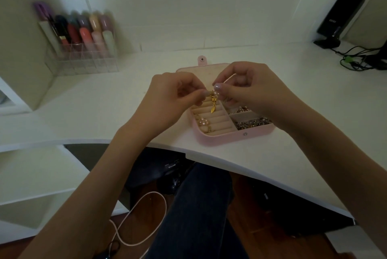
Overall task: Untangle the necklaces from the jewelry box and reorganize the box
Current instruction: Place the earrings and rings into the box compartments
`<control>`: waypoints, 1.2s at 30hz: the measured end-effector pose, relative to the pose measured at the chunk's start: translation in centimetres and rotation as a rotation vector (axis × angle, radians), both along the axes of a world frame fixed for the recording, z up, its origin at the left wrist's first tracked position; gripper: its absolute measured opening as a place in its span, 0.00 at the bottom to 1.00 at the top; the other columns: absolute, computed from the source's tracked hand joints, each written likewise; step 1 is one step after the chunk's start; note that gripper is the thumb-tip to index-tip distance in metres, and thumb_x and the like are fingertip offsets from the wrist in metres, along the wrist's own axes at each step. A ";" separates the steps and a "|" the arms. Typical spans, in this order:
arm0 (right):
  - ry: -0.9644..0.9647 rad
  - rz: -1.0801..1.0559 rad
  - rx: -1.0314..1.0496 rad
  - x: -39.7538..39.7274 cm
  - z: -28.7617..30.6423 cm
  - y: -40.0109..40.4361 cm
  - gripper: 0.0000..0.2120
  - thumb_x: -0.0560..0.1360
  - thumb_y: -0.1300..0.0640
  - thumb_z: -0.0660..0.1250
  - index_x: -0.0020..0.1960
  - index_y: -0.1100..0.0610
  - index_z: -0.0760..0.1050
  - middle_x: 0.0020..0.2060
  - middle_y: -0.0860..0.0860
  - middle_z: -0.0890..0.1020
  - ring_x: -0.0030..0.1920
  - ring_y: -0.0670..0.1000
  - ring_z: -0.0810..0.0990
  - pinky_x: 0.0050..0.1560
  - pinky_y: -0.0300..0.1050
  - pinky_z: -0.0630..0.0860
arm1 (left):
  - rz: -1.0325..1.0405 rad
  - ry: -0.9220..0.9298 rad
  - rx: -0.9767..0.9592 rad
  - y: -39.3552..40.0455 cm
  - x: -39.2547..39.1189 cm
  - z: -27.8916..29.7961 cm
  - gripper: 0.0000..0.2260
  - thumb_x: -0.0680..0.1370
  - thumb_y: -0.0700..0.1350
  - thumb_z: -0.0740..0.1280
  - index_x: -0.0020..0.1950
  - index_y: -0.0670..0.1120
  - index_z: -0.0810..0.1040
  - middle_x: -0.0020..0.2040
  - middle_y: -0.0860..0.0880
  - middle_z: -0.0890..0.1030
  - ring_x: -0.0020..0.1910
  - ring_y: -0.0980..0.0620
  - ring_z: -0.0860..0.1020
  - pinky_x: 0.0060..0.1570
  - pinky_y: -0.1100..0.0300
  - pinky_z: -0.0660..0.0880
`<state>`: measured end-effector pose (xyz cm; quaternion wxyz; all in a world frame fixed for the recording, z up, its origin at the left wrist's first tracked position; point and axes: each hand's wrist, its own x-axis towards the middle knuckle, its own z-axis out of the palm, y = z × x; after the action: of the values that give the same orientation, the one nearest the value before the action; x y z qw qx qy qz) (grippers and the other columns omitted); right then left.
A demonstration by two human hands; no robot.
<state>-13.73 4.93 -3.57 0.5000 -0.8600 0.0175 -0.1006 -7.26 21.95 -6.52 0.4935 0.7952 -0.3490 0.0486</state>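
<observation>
Gold necklace (213, 101) pinched between left hand (173, 95) and right hand (247, 86), just above the open pink jewelry box (217, 139) on the desk (104, 101).

Likely risks: tugging hard enough to tighten the knot or snap the chain; dropping the leaf charm into the ring rolls. Chain itself hidden behind fingertips; tangled heap in right-hand compartments too blurred to sort out.

Pink jewelry box (219, 140) with cream lining, gold leaf charm (213, 105), white counter (104, 101), black speaker (341, 15), pink and red lipsticks (83, 32).
</observation>
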 end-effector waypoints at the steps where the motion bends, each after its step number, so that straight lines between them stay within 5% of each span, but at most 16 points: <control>1: 0.002 -0.001 0.005 0.0 0.0 0.0 0.03 0.74 0.60 0.70 0.46 0.58 0.79 0.34 0.54 0.84 0.34 0.45 0.82 0.38 0.35 0.79 | -0.002 -0.019 0.026 0.0 0.1 -0.1 0.02 0.74 0.42 0.71 0.42 0.46 0.81 0.35 0.54 0.82 0.35 0.60 0.81 0.41 0.69 0.76; 10: 0.035 0.003 -0.077 -0.2 -0.8 -0.2 0.05 0.73 0.59 0.71 0.48 0.58 0.80 0.35 0.53 0.85 0.38 0.50 0.84 0.44 0.40 0.80 | -0.063 -0.181 0.201 -0.1 1.3 -1.2 0.03 0.78 0.44 0.66 0.44 0.47 0.77 0.38 0.57 0.77 0.40 0.58 0.75 0.41 0.69 0.69; 19: -0.020 -0.017 -0.295 -1.2 -2.5 -0.2 0.04 0.71 0.57 0.74 0.43 0.49 0.80 0.33 0.45 0.81 0.35 0.43 0.78 0.38 0.33 0.74 | -0.097 -0.205 0.296 -0.4 1.8 -1.7 0.04 0.76 0.42 0.67 0.42 0.49 0.76 0.38 0.56 0.72 0.38 0.61 0.70 0.41 0.71 0.66; 27: -0.044 -0.021 -0.383 -1.8 -2.7 0.0 0.06 0.71 0.57 0.72 0.41 0.46 0.82 0.35 0.42 0.81 0.39 0.43 0.80 0.44 0.43 0.78 | -0.161 -0.241 0.304 -0.6 2.1 -1.9 0.03 0.73 0.42 0.70 0.40 0.45 0.78 0.36 0.58 0.72 0.38 0.61 0.71 0.42 0.69 0.66; 36: -0.056 -0.025 -0.420 -1.9 -2.6 0.2 0.09 0.70 0.57 0.73 0.41 0.41 0.81 0.36 0.41 0.82 0.40 0.39 0.79 0.40 0.30 0.73 | -0.143 0.027 0.209 -0.9 2.3 -1.5 0.06 0.69 0.41 0.76 0.40 0.50 0.80 0.36 0.56 0.77 0.35 0.58 0.73 0.42 0.62 0.72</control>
<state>-15.59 5.16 -6.20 0.3090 -0.9418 -0.0069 -0.1321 -4.99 21.06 -8.04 0.4149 0.8158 -0.4014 -0.0343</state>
